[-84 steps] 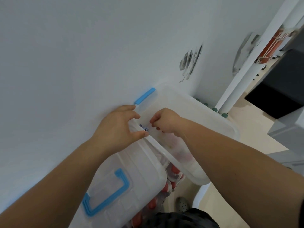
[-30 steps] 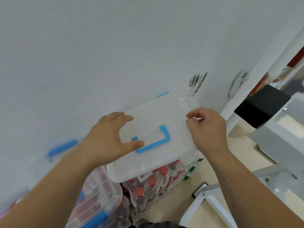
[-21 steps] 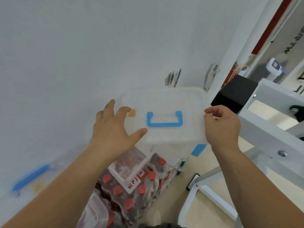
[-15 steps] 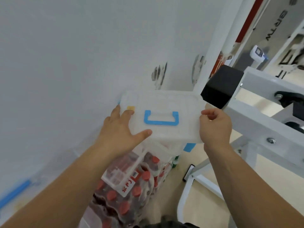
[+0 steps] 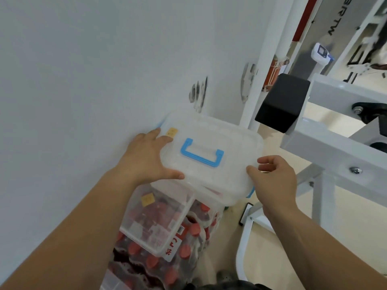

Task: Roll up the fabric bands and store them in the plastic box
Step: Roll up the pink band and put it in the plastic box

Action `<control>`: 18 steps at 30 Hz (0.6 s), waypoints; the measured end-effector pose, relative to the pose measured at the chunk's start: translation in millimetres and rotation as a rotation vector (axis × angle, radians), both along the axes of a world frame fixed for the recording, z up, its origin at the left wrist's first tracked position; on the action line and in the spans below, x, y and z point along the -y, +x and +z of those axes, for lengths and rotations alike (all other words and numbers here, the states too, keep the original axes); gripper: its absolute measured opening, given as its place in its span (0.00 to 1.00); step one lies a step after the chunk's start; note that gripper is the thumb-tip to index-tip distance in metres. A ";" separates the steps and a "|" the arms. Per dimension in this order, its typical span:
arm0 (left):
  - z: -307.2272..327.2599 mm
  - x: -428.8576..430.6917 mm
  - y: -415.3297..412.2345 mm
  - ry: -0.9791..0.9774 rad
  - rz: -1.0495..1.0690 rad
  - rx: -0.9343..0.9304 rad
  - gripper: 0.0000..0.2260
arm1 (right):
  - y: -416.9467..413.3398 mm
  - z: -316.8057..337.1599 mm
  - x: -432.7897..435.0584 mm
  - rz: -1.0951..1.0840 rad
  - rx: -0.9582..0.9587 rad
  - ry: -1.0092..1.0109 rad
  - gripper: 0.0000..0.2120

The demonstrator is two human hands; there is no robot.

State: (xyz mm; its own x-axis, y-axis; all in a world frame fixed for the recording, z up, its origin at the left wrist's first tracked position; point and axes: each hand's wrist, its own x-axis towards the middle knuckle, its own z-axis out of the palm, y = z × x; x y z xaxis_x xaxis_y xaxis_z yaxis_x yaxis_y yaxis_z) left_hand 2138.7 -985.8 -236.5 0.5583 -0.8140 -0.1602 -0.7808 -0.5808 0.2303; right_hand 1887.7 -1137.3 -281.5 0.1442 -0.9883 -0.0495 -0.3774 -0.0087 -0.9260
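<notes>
Big white wall (image 5: 83, 80) on the left, white metal frame (image 5: 326, 155) with a black pad (image 5: 282, 101) on the right. Down low there's a pack of red-capped bottles (image 5: 167, 266) with a clear bin (image 5: 159, 222) on top. The plastic box (image 5: 209, 130), lid on, is right by the wall above that bin. Left hand (image 5: 144, 160) grips its left end, right hand (image 5: 274, 181) pinches the right front corner. Blue handle (image 5: 201, 154) on the lid, tiny yellow sticker (image 5: 171, 132) near the left corner.
</notes>
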 end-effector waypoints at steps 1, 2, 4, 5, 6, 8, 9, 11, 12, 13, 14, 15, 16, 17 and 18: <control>-1.4 -0.2 0.1 -0.007 -0.002 -0.010 0.60 | -0.1 0.1 -0.5 -0.001 0.000 0.004 0.11; -3.1 -0.9 -0.5 -0.022 0.004 -0.025 0.60 | -0.3 -0.4 -1.0 -0.004 0.003 0.007 0.11; -6.3 -2.0 -3.0 -0.062 0.034 -0.044 0.58 | -1.2 -2.6 -2.3 -0.016 0.009 0.011 0.10; -8.1 -1.4 -4.5 -0.077 0.054 -0.041 0.56 | -1.9 -4.5 -3.2 -0.024 0.014 0.020 0.10; -9.9 -0.1 -5.9 -0.091 0.071 -0.030 0.54 | -2.9 -6.8 -4.2 -0.032 0.019 0.029 0.09; -13.6 2.3 -8.0 -0.125 0.094 -0.001 0.50 | -5.0 -11.7 -5.8 -0.045 0.027 0.040 0.10; -15.6 2.9 -8.9 -0.143 0.097 0.006 0.49 | -6.1 -13.7 -6.1 -0.050 0.028 0.046 0.10; -19.7 2.0 -10.4 -0.160 0.095 0.004 0.48 | -8.5 -16.2 -5.6 -0.053 0.029 0.066 0.12; -21.9 1.0 -10.9 -0.150 0.098 0.001 0.48 | -9.1 -17.0 -4.9 -0.048 0.037 0.081 0.13; -24.0 0.3 -11.3 -0.130 0.099 -0.001 0.47 | -9.5 -17.6 -4.2 -0.040 0.051 0.099 0.13; -25.8 0.2 -11.5 -0.113 0.099 -0.002 0.47 | -9.4 -18.1 -3.5 -0.030 0.071 0.114 0.13; -27.4 0.4 -12.0 -0.103 0.098 -0.003 0.46 | -8.9 -18.4 -3.1 -0.023 0.093 0.129 0.13; -29.0 1.0 -12.2 -0.101 0.100 -0.006 0.46 | -8.0 -18.7 -2.9 -0.023 0.115 0.148 0.13; -30.7 1.7 -12.4 -0.102 0.104 -0.012 0.45 | -7.5 -18.9 -3.1 -0.029 0.135 0.173 0.13; -32.4 2.4 -12.4 -0.108 0.107 -0.020 0.44 | -7.2 -19.3 -3.4 -0.036 0.154 0.209 0.14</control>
State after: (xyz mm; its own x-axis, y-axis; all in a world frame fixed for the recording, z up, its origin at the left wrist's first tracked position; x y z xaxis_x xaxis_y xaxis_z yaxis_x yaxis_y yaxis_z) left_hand 2126.2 -988.2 -268.8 0.6404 -0.7631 -0.0871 -0.7103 -0.6316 0.3109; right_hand 1880.5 -1133.9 -300.7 0.1306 -0.9636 -0.2332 -0.2282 0.1997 -0.9529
